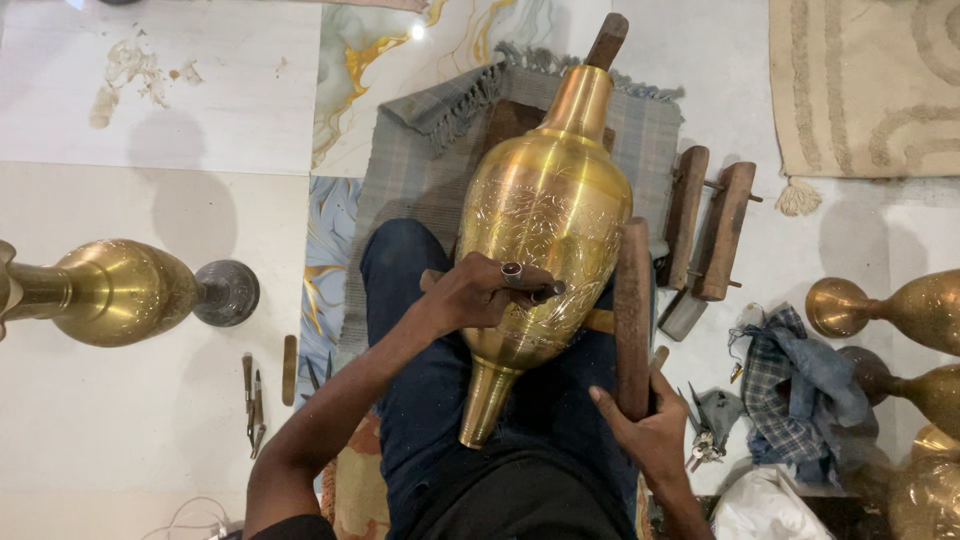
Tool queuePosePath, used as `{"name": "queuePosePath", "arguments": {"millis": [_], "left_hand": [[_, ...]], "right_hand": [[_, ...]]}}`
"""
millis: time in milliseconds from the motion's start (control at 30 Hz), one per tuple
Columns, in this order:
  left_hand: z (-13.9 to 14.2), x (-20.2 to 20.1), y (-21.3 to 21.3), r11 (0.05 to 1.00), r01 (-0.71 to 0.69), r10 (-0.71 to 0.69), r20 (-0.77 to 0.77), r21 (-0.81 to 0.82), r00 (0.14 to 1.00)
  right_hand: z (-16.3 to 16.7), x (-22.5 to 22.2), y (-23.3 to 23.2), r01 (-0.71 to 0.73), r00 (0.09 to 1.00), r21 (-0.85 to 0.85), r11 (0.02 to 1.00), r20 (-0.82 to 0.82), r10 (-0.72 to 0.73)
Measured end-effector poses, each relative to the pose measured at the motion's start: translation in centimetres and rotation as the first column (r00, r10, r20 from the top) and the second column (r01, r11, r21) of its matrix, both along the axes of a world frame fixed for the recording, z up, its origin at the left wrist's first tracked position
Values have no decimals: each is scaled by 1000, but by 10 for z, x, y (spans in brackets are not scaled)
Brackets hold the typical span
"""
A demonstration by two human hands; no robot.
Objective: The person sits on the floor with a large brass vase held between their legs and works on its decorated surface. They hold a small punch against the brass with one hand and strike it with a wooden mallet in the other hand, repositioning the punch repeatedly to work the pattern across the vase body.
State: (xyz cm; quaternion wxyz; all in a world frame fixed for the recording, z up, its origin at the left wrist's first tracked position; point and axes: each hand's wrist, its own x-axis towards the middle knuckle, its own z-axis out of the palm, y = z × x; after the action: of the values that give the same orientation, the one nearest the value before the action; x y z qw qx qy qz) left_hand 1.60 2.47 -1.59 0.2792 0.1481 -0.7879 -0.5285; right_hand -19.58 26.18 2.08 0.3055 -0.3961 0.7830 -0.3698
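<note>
Floor tiles [180, 90], pale and glossy, are seen bare across the upper left, and open room is left there. Grey fringed cloth [420, 150] is spread at centre under a large engraved brass vase [545, 215], which is laid across the person's lap on dark trousers [420, 390], neck away and foot toward the body. Beige rug [870, 80] is noted at the upper right edge. A second brass vase [110, 290] lies on its side at the left edge, well apart. More brass vessels [900, 310] are crowded at the right edge, with a checked rag [790, 385] just beside them. A wooden block frame [705, 225] sits close to the vase's right flank. The right hand [650, 425] is clamped around a wooden mallet [632, 310], held upright against the vase's side. The left hand [490, 290] is closed on a small tool pressed to the vase body. Small chisels [252, 400] lie on the tile at left.
</note>
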Motion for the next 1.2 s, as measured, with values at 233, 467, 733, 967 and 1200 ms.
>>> {"name": "queuePosePath", "arguments": {"millis": [233,467,733,967,1200], "left_hand": [[12,-5,-8,988,43,-24,126,-151,992],[2,-6,-11,983,74,-66,52,-165,996],[-4,-9,-10,973,35,-27,38,-227,999],[-3,-9,-10,972,25,-25,3,-233,1000],[-6,-9,-10,979,25,-18,36,-205,999]], "right_hand": [[28,-13,-28,-60,982,124,990,-173,81],[66,-23,-50,-230,919,183,956,-283,275],[83,-28,-67,-299,820,239,924,-430,377],[77,-35,-75,-305,880,191,933,-319,353],[87,-29,-77,-335,781,250,909,-465,416]]}}
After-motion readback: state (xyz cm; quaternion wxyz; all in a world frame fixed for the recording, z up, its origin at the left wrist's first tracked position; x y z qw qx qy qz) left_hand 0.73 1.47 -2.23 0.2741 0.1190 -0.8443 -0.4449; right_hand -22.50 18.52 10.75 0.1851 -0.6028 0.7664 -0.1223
